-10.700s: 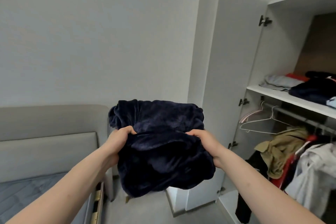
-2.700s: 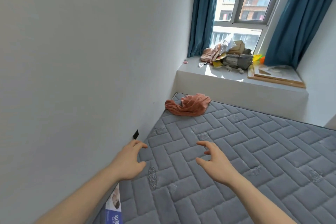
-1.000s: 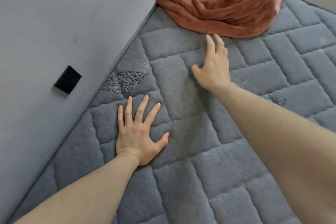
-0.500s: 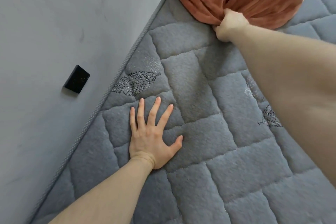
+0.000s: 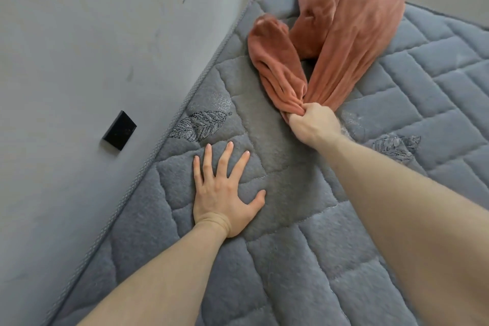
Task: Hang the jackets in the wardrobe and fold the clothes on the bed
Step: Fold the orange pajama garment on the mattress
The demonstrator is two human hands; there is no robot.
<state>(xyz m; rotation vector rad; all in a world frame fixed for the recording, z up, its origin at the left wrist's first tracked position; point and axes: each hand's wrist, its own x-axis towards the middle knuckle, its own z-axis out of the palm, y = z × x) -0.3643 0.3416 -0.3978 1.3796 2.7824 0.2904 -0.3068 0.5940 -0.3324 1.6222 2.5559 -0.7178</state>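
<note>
A rust-orange fleecy garment lies stretched across the far corner of the grey quilted mattress. My right hand grips a bunched edge of it in a fist, and the cloth trails away from the fist toward the mattress corner. My left hand presses flat on the mattress with fingers spread, near the wall side, a forearm's width left of the right arm.
A grey wall runs along the mattress's left edge, with a small black square plate on it. Another wall stands just beyond the mattress's far end.
My right hand, holding the orange garment, has pulled it nearer along the mattress, and the cloth is drawn out long. My left hand stays flat in place.
</note>
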